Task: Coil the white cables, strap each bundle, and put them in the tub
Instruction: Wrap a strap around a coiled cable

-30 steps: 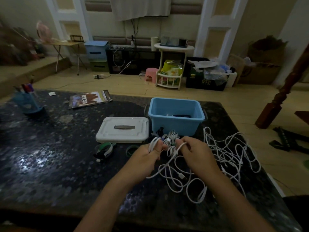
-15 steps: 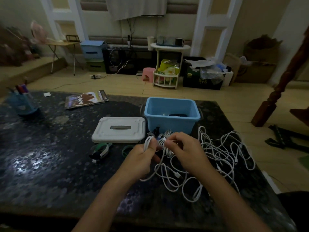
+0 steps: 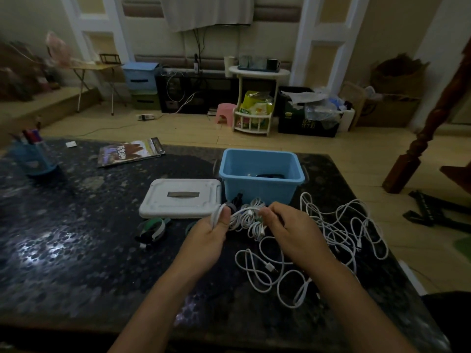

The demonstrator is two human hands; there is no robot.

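Note:
A white cable coil (image 3: 246,217) hangs between my two hands just in front of the blue tub (image 3: 262,186). My left hand (image 3: 207,236) pinches one looped end under the thumb. My right hand (image 3: 290,231) grips the other side with curled fingers. Loose white cables (image 3: 339,230) lie tangled on the dark table to the right and below my hands. The open tub holds something dark at its bottom. Green and black straps (image 3: 153,229) lie left of my left hand.
The tub's white lid (image 3: 181,197) lies flat to the tub's left. A magazine (image 3: 130,154) and a blue pen holder (image 3: 31,154) stand at the far left of the table (image 3: 63,250). The table's right edge runs close to the loose cables.
My hands drew closer together and rose toward the tub, tightening the cable into a smaller coil. More slack now lies on the table below.

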